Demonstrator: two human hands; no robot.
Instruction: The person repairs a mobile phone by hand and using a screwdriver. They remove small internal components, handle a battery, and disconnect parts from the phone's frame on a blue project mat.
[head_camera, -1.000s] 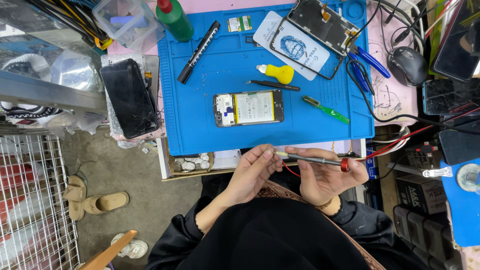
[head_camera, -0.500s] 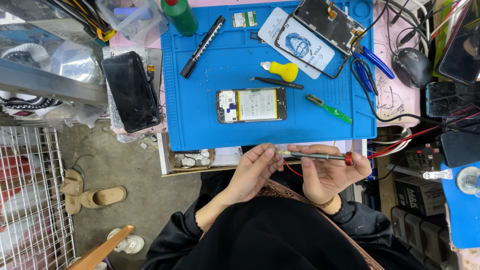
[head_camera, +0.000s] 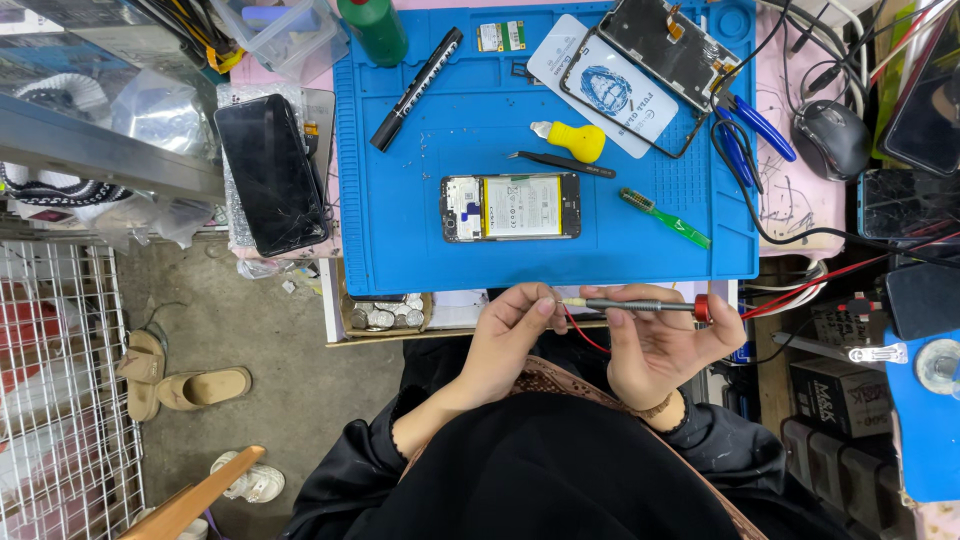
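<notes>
My right hand (head_camera: 668, 345) holds a slim grey screwdriver (head_camera: 640, 305) with a red end cap, lying level below the front edge of the blue work mat (head_camera: 420, 230). My left hand (head_camera: 508, 332) pinches the screwdriver's tip with its fingertips. On the mat above the hands lies an opened phone (head_camera: 511, 207) with its battery showing. A yellow-handled tool (head_camera: 570, 139), black tweezers (head_camera: 560, 165) and a green brush (head_camera: 667, 218) lie near it.
A black marker (head_camera: 417, 74), a green bottle (head_camera: 373, 28), a phone screen frame (head_camera: 668, 48) and blue-handled pliers (head_camera: 745, 130) sit at the mat's back. A cracked black phone (head_camera: 272, 173) lies left. A computer mouse (head_camera: 831, 137) and cables are right. Sandals (head_camera: 180, 380) rest on the floor.
The camera view has shifted slightly. Both hands stay on the screwdriver, with the left fingers still at its tip.
</notes>
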